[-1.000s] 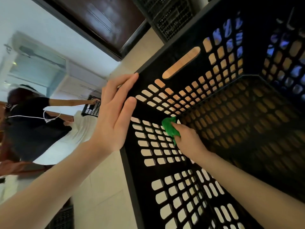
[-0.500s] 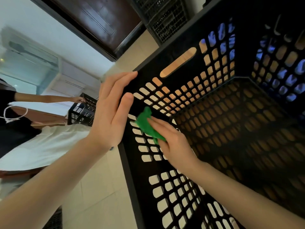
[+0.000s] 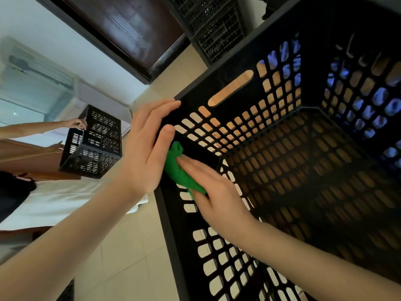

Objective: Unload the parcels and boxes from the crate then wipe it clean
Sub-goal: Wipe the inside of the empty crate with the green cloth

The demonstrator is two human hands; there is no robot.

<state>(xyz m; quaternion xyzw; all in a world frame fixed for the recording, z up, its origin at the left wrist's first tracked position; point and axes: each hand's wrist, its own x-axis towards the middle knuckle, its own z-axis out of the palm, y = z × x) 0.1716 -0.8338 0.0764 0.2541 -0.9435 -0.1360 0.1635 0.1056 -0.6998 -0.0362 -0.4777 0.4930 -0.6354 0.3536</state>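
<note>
A large black slatted crate (image 3: 227,88) fills the right of the view, its opening turned toward me and nothing inside it. My left hand (image 3: 145,148) lies flat against the outside of the crate's near left corner, fingers straight and together. My right hand (image 3: 214,196) is inside the crate and presses a crumpled green cloth (image 3: 180,170) against the inner wall close to the rim, just beside my left palm.
Another person's hands hold a second black crate (image 3: 93,144) at the left, above a white-covered surface (image 3: 65,198). More black crates (image 3: 212,25) are stacked behind, next to a dark wooden door (image 3: 130,25). Beige floor tiles (image 3: 121,257) lie below.
My right hand has dragged the green cloth from deeper along the inner wall out toward the rim and my left palm. The other person's crate has come further into view at the left.
</note>
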